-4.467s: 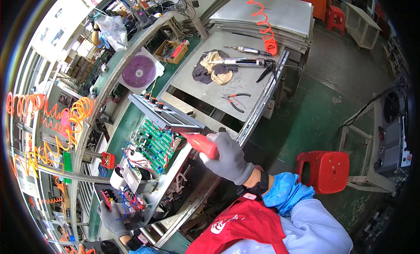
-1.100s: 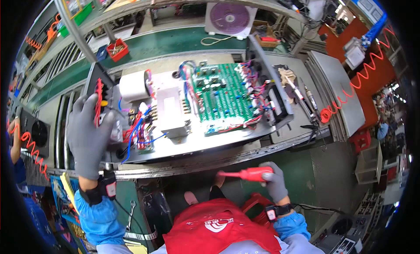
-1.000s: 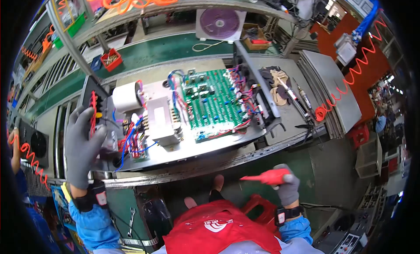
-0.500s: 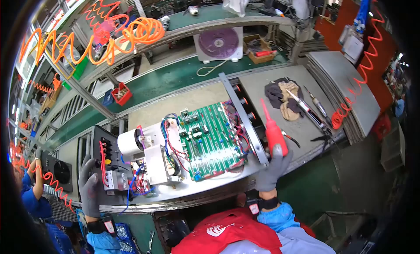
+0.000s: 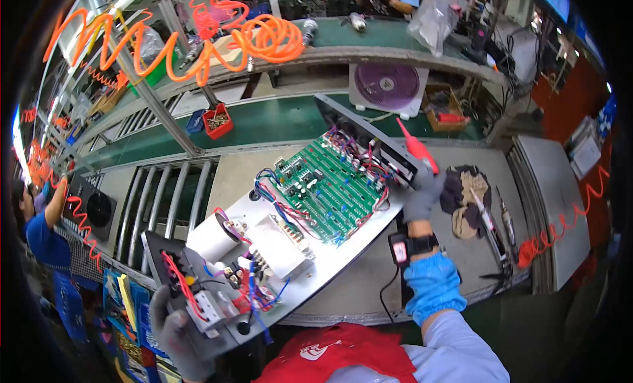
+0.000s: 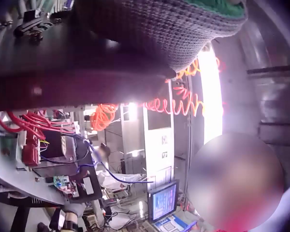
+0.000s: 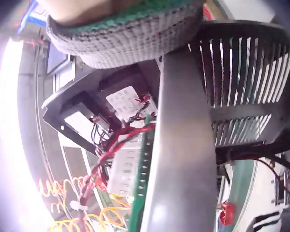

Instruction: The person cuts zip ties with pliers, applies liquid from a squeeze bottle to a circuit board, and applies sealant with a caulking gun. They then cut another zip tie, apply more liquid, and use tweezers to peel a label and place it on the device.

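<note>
An electronics chassis [image 5: 343, 254] with a green circuit board [image 5: 330, 185], a white cylinder [image 5: 212, 238] and a transformer [image 5: 275, 248] lies slanted across the bench, its left end toward the person. My gloved left hand [image 5: 178, 340] grips the chassis's left end, beside the black end panel [image 5: 158, 251]; in the left wrist view the glove [image 6: 169, 34] overlaps a dark panel edge. At the far right end, my gloved right hand [image 5: 424, 197] holds a red bottle with a long pointed nozzle [image 5: 419, 152], close by the front panel [image 5: 369, 136]. Its fingers are partly hidden.
Metal rollers [image 5: 175, 198] lie left of the chassis. Rags [image 5: 465, 198], a caulking gun [image 5: 488, 225] and stacked metal sheets [image 5: 554, 211] are at the right. Behind stand a purple fan [image 5: 387, 83] and a red parts bin [image 5: 217, 121]. Another person [image 5: 49, 231] works at far left.
The chassis has turned, its right end going back and its left end coming toward the person. My left hand now grips that end; the right hand with the red bottle has moved back along the right end.
</note>
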The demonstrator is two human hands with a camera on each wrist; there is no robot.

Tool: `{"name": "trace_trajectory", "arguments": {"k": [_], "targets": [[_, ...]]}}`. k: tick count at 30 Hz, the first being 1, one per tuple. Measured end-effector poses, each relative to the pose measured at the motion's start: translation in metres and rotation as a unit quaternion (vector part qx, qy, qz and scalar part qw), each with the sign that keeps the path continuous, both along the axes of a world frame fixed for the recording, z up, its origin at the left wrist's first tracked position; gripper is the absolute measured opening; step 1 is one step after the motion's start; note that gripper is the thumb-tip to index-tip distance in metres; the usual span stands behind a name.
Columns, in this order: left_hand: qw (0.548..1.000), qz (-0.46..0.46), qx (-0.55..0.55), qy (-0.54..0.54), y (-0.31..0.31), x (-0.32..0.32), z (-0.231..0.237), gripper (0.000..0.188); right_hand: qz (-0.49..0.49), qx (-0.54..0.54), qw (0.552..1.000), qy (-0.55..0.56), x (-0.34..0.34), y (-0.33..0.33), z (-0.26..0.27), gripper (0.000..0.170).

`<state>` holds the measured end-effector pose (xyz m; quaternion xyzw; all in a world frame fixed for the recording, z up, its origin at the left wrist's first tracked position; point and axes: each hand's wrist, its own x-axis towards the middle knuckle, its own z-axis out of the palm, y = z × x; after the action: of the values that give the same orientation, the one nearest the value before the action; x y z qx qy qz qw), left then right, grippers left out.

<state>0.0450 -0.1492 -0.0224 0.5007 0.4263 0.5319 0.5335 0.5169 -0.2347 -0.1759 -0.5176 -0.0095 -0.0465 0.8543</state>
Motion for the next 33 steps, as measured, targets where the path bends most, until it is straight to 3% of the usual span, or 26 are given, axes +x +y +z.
{"name": "trace_trajectory", "arguments": {"k": [1, 4, 6, 8, 10, 11, 12, 14, 17, 20, 23, 30, 33], "targets": [[0.999, 0.008, 0.033, 0.036, -0.003, -0.004, -0.011, 0.063, -0.066, -0.062, 0.995, -0.035, 0.017, 0.022, 0.004, 0.037], [0.996, 0.012, 0.077, 0.050, -0.007, -0.002, -0.028, 0.071, -0.039, 0.043, 0.998, 0.034, 0.022, 0.059, 0.025, 0.036], [0.995, 0.032, 0.082, 0.053, -0.012, 0.003, -0.029, 0.072, -0.040, 0.039, 0.997, 0.053, 0.038, 0.065, 0.009, 0.034], [0.989, -0.003, 0.132, 0.066, 0.005, -0.015, -0.049, 0.074, -0.034, 0.071, 0.994, 0.078, 0.040, 0.054, 0.009, 0.033], [0.990, -0.016, 0.114, 0.087, -0.007, 0.000, -0.022, 0.061, -0.018, 0.133, 0.985, 0.110, 0.010, 0.015, 0.027, 0.034], [0.989, -0.021, 0.113, 0.098, -0.002, 0.006, -0.015, 0.063, -0.024, 0.131, 0.988, 0.080, 0.002, -0.003, 0.019, 0.032], [0.978, 0.014, 0.148, 0.146, 0.009, 0.006, -0.013, 0.054, -0.031, 0.111, 0.992, 0.060, -0.015, -0.022, 0.022, 0.032], [0.994, -0.023, 0.059, 0.090, 0.077, -0.031, -0.041, 0.074, -0.040, 0.063, 0.997, 0.017, -0.056, -0.059, 0.036, 0.033], [0.997, -0.010, 0.062, 0.054, 0.114, -0.023, -0.045, 0.069, 0.004, -0.028, 0.999, -0.016, -0.095, -0.097, 0.020, 0.039], [0.998, -0.023, 0.062, 0.015, 0.118, -0.017, -0.041, 0.063, -0.025, -0.215, 0.956, -0.197, -0.110, -0.103, 0.028, 0.038], [0.996, -0.047, 0.075, -0.019, 0.136, -0.022, -0.048, 0.054, -0.027, -0.278, 0.923, -0.265, -0.108, -0.097, 0.020, 0.041], [0.997, -0.046, 0.057, -0.035, 0.125, -0.014, -0.039, 0.050, -0.039, -0.308, 0.906, -0.287, -0.111, -0.091, 0.025, 0.041], [0.996, -0.055, 0.056, -0.038, 0.120, -0.013, -0.040, 0.049, -0.031, -0.264, 0.932, -0.245, -0.114, -0.089, 0.020, 0.043]]}}
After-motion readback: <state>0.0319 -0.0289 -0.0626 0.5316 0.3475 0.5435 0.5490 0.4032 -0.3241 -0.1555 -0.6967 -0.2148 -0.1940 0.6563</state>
